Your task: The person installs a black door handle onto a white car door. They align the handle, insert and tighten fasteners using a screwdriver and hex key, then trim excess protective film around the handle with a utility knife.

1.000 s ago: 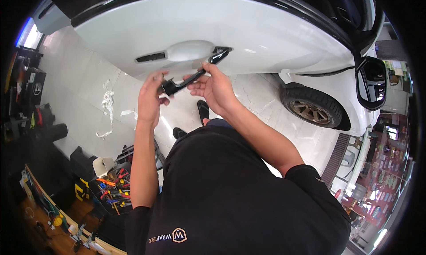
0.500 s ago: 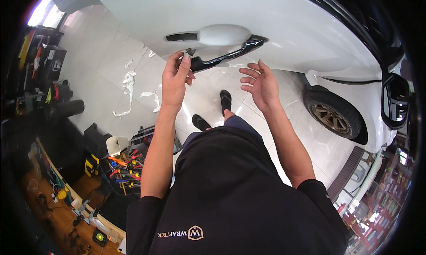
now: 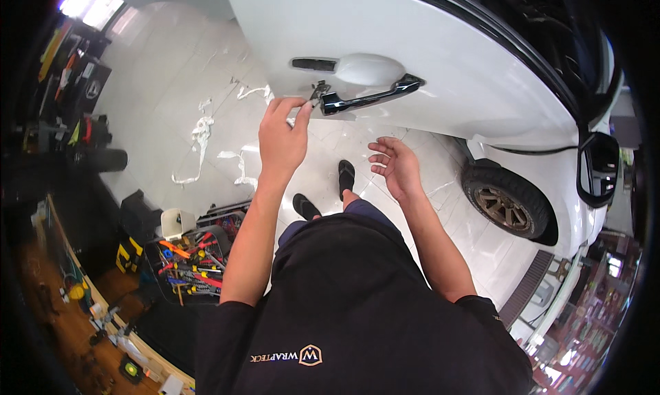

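A glossy black car door handle [image 3: 371,101] slants out from a white car door [image 3: 454,72]. Its right end meets the door, while its left end stands away from the panel. A small dark bracket [image 3: 320,90] projects by that loose end. My left hand [image 3: 285,137] pinches the bracket between thumb and forefinger; exactly where the fingertips grip is hard to make out. Above it, the door has a dark oblong slot [image 3: 314,64] beside a rounded handle recess [image 3: 371,68]. My right hand [image 3: 401,169] hangs below the handle, fingers apart and slightly curled, touching nothing.
Crumpled white strips [image 3: 201,137] lie on the tiled floor at left. A black tray of hand tools [image 3: 196,268] stands beside my left arm. The front wheel [image 3: 507,204] and side mirror [image 3: 598,165] are at right.
The door and handle now appear further right and the handle's loose end lower in view. My left hand has shifted to the bracket beside that end. My right hand has dropped away from the handle.
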`<state>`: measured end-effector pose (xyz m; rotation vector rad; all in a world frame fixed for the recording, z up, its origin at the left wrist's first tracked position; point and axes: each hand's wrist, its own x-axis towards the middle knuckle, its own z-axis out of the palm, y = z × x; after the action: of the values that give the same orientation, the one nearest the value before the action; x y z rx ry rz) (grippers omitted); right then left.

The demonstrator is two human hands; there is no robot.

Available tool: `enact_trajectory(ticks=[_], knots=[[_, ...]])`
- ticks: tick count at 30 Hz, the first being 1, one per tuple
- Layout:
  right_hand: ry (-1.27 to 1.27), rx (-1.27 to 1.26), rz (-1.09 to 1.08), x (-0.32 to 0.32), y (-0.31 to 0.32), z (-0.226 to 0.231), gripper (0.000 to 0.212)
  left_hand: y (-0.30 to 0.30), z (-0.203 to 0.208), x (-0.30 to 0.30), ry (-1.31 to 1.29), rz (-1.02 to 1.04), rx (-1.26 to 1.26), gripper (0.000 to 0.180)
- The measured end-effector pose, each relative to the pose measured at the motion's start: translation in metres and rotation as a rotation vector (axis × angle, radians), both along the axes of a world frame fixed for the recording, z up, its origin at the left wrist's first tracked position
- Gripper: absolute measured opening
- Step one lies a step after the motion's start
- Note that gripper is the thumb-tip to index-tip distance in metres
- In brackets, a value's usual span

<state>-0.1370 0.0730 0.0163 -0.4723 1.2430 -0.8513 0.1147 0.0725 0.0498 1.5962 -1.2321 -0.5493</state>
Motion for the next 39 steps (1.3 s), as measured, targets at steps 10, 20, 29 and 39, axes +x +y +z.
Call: enact_trajectory(ticks=[10, 20, 29, 39], knots=[[0.155, -0.247, -0.057, -0.034, -0.044, 0.005, 0.040, -0.019, -0.003, 0.009, 0.081, 0.021, 0.155, 0.039], [-0.106, -0.338, -0.108, -0.016, -0.084, 0.029, 0.042, -0.045, 0.052, -0.022, -0.723, -0.319, 0.041, 0.051], [-0.124, -0.360, -0.136, -0.020, -0.082, 0.022, 0.038, -0.052, 0.058, -0.027, -0.592, -0.495, 0.097, 0.040], [-0.111, -0.355, -0.134, -0.024, -0.086, 0.015, 0.035, -0.065, 0.056, -0.009, -0.759, -0.668, 0.034, 0.033]])
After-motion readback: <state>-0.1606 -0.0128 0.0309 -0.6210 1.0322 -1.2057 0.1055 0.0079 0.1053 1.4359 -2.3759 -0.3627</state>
